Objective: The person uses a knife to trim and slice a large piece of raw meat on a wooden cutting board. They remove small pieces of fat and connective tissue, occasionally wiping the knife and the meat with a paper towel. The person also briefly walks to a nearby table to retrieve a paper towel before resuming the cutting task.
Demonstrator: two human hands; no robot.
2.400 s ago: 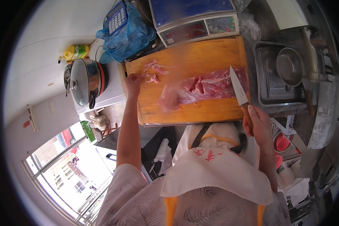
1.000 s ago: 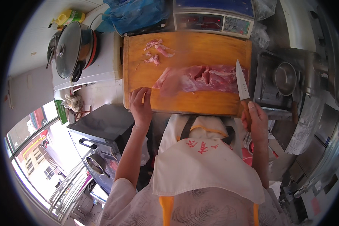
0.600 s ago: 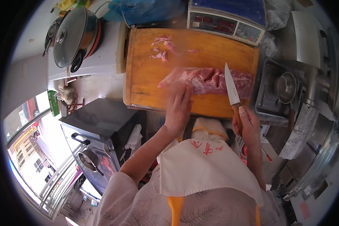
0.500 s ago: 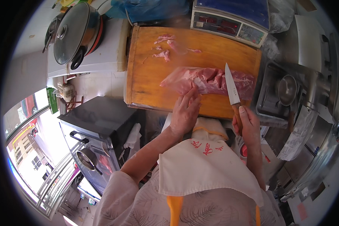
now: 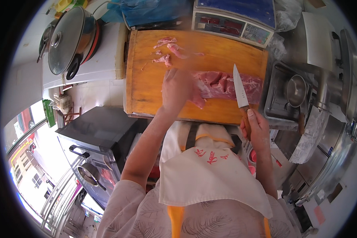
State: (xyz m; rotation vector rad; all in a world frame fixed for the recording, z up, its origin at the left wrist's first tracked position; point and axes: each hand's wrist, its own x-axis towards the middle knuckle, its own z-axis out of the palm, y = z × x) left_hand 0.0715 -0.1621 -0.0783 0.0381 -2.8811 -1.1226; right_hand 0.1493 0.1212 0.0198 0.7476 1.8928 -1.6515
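Note:
A long piece of raw meat (image 5: 234,85) lies across the wooden cutting board (image 5: 146,93), with gashes along its upper side. Over its left end, my left hand (image 5: 176,90) is closed, fingers curled and slightly blurred; a flap of the meat shows below the palm. The left tip of the meat is hidden by that hand. My right hand (image 5: 258,129) is wrapped round the wooden handle of a knife (image 5: 239,87), its pointed blade aimed away from me and lying over the meat's right part. Several pale pink trimmings (image 5: 162,59) lie at the board's far left.
A digital scale (image 5: 232,25) stands behind the board. To the right is a metal tray (image 5: 279,89) with a round steel ladle (image 5: 296,91). A lidded pan (image 5: 67,41) sits at the far left, above a black-topped oven (image 5: 103,123) nearer me.
My left hand has moved left and away from me, curling over the meat's left end. The knife in my right hand has stayed nearly in place. The view has shifted slightly.

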